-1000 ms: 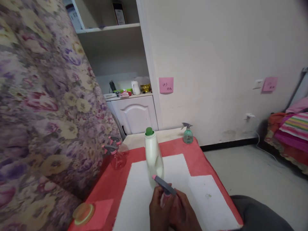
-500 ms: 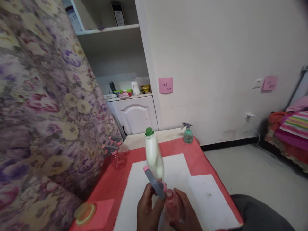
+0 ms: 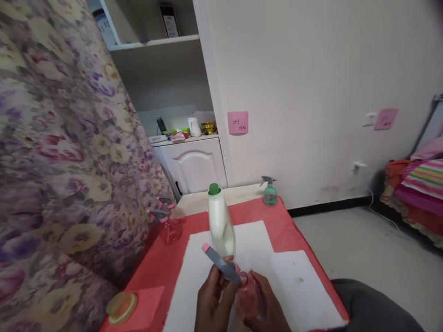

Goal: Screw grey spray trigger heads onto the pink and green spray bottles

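My left hand is closed around a grey and pink spray head, its pink nozzle pointing up and to the left. My right hand grips a clear pink bottle whose open neck tilts toward the spray head. The two parts are close together at the neck; whether the spray head's tube is inside the bottle I cannot tell. Just beyond my hands stands a pale green-white jug with a green piece in its mouth.
Pink spray bottles stand at the table's left edge, and a green spray bottle at the far right corner. A round yellowish lid lies front left. White paper covers part of the red cloth. A floral curtain hangs at left.
The spray head has tipped a little further left and down in my left hand. My right hand still holds the bottle in nearly the same place.
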A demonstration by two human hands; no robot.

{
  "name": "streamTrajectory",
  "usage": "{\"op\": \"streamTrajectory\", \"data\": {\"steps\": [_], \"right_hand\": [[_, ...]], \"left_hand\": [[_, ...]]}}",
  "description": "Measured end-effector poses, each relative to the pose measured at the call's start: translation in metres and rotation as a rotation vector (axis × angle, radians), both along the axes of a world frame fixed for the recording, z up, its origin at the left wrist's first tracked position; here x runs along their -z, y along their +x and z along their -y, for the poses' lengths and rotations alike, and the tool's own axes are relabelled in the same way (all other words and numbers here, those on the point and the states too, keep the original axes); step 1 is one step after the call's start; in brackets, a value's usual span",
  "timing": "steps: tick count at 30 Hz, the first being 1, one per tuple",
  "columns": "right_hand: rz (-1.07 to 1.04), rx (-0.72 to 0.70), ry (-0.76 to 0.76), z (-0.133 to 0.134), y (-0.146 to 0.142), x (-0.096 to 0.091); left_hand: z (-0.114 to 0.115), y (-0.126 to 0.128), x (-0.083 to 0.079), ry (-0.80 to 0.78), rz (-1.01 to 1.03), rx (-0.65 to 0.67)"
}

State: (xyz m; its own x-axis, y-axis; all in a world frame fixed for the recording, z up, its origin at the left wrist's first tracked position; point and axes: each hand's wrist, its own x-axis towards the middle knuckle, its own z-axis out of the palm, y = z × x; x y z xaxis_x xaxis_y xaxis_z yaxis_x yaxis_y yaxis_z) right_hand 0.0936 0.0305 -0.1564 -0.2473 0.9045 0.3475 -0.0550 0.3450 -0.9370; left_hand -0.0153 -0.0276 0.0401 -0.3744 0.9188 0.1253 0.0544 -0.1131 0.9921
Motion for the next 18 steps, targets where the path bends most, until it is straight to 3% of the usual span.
{"op": "streamTrajectory", "data": {"steps": [4,8,12,18], "right_hand": [[-0.024,-0.023,0.023,0.001,0.002,-0.002],[-0.017,-0.008,0.010,0.003,0.002,-0.006],[0.009,0.004,-0.010,0.004,0.003,-0.007],[0.108,0.096,-0.053,0.009,0.003,-0.017]], "left_hand": [[0.004,-0.001,-0.001,0.000,-0.048,0.064],[0.006,0.003,-0.007,-0.016,0.028,0.053],[0.013,0.006,-0.017,-0.008,0.106,-0.004],[0.034,-0.006,-0.032,0.036,0.027,-0.186]]}}
